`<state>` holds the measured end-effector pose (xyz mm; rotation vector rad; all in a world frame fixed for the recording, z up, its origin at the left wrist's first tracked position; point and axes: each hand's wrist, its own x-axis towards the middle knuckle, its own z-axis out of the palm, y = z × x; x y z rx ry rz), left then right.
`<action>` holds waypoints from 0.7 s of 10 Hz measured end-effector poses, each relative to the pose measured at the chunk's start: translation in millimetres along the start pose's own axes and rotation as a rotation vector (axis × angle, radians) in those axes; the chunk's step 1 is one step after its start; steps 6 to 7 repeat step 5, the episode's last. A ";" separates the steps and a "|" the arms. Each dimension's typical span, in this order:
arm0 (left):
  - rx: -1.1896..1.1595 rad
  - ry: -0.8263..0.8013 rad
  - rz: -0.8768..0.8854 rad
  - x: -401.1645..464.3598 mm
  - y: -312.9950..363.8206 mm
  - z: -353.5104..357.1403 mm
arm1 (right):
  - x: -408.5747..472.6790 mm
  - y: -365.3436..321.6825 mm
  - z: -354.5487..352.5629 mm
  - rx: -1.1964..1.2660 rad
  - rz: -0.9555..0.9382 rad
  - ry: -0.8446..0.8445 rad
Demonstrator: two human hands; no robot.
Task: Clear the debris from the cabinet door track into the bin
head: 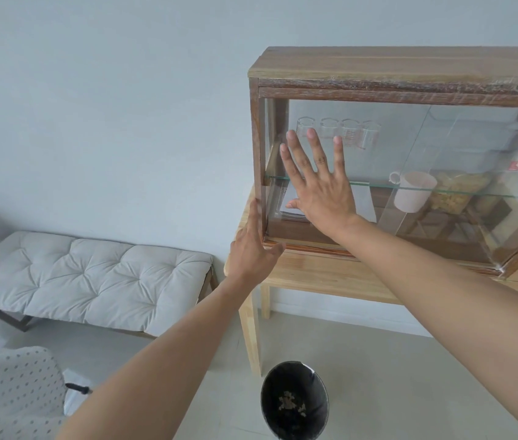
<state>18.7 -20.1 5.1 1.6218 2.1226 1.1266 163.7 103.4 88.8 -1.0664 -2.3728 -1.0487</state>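
A wooden cabinet with sliding glass doors stands on a pale wooden table. My right hand lies flat, fingers spread, on the left glass door. My left hand rests against the cabinet's lower left corner post, fingers straight, thumb at the bottom door track. Neither hand holds anything. A black bin stands on the floor below, with light-coloured debris at its bottom. I see no debris in the track from here.
Inside the cabinet are glass beakers, a pale mug, a food container and papers. The wooden table carries the cabinet. A cushioned bench stands to the left and a dotted chair at the lower left.
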 end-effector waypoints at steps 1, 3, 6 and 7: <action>0.022 -0.024 0.018 -0.8 -3.1 -4.8 | 6.8 -8.3 0.1 0.009 0.002 -0.004; 0.114 -0.119 0.007 1.3 -1.9 -14.0 | 3.4 -7.9 -4.9 0.026 -0.004 0.023; 0.518 -0.180 -0.020 3.3 26.9 -34.9 | -39.5 5.6 -34.9 0.189 0.036 -0.028; 0.518 -0.180 -0.020 3.3 26.9 -34.9 | -39.5 5.6 -34.9 0.189 0.036 -0.028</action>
